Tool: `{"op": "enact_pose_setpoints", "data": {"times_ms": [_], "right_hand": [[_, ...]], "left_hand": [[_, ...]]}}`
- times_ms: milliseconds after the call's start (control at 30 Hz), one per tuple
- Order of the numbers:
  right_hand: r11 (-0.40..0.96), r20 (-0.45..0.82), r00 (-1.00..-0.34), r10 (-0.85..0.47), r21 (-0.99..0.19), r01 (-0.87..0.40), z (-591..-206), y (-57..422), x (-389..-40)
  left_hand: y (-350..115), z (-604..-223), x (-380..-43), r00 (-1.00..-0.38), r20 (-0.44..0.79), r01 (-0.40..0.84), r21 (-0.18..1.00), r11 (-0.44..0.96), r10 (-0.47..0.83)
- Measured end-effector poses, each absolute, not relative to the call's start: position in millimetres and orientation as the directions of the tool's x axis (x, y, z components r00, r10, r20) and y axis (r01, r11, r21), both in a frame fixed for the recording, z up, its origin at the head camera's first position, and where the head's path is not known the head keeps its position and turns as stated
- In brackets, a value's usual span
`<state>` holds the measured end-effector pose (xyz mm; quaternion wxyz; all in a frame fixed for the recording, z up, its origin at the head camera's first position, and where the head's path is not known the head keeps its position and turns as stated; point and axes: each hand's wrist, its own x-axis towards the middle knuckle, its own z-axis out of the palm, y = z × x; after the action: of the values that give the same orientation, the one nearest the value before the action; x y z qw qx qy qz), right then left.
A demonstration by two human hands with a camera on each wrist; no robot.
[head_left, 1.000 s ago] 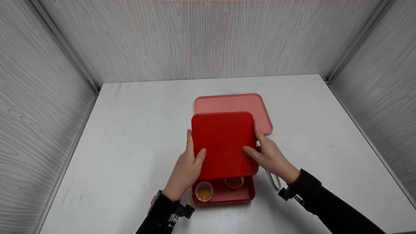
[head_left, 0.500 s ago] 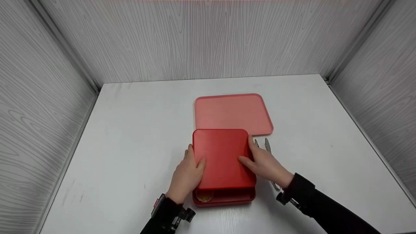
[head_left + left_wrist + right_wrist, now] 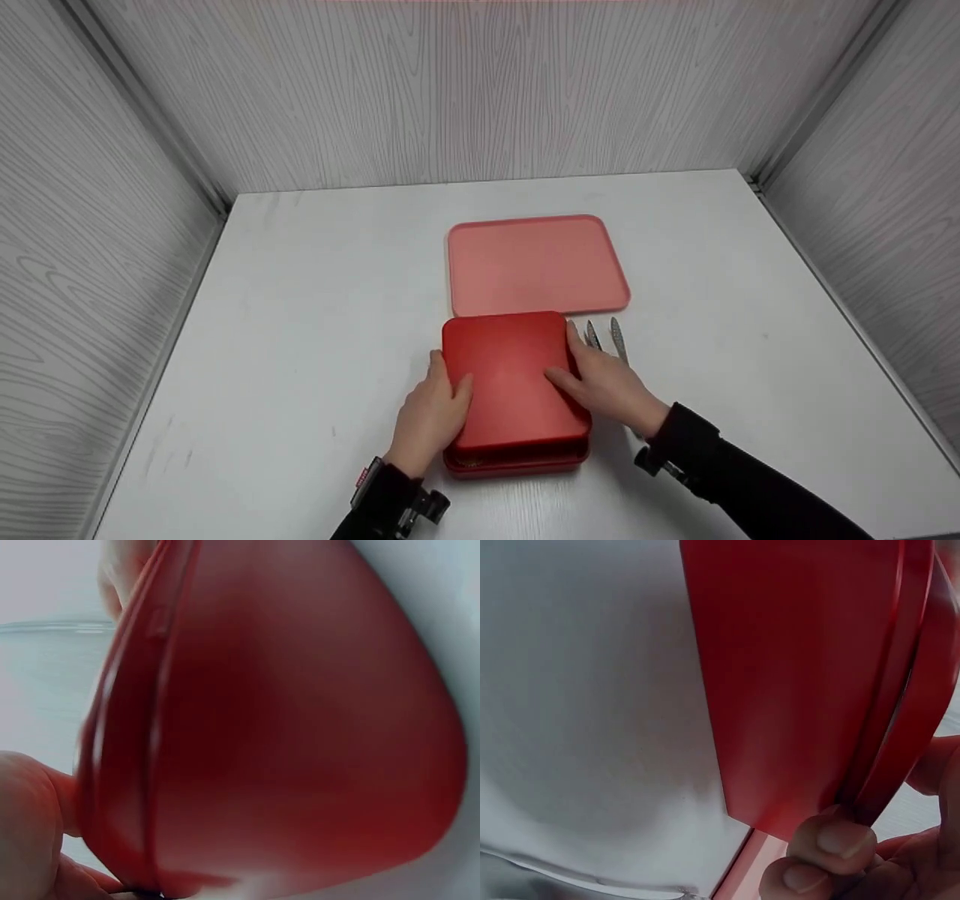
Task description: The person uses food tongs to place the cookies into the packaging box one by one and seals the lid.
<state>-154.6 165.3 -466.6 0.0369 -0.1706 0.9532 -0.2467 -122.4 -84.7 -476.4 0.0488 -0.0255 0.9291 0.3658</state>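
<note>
A red lid (image 3: pixel 514 379) lies over the red box (image 3: pixel 517 469), its near edge a little above the box's front rim. On the lid's left edge my left hand (image 3: pixel 431 420) grips with the thumb on top; in the left wrist view its fingers (image 3: pixel 30 825) are beside the lid rim and box wall (image 3: pixel 300 727). My right hand (image 3: pixel 607 382) holds the opposite edge, thumb on the lid's top. Its fingertips (image 3: pixel 840 840) reach the far corner of the box in the right wrist view. The box's contents are almost wholly hidden.
A pink tray (image 3: pixel 536 262) lies flat just behind the box. To the right are metal tongs (image 3: pixel 618 337), partly hidden under my right hand and wrist. Grey wood-grain panels (image 3: pixel 480 90) enclose the white table (image 3: pixel 315 322) at the back and sides.
Both hands have brought the lid down and nearer, from overlapping the pink tray to covering the box. The cupcakes seen in the box earlier are now nearly all hidden.
</note>
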Motion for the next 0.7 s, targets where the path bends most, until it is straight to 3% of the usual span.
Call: {"op": "enact_pose_setpoints", "data": {"times_ms": [367,700], "right_hand": [[0.822,-0.024,-0.943,-0.333,-0.497,-0.278,-473.5,167.0,-149.7],[0.756,-0.062,-0.94,-0.335,-0.614,-0.229,-476.7,172.5,-151.6]], "left_hand": [[-85.8,-479.0,-119.7,-0.996,-0.08,-0.043,0.752,0.658,0.026],[-86.1,-479.2,-128.1,-0.989,-0.129,-0.075,0.861,0.504,0.074]]}}
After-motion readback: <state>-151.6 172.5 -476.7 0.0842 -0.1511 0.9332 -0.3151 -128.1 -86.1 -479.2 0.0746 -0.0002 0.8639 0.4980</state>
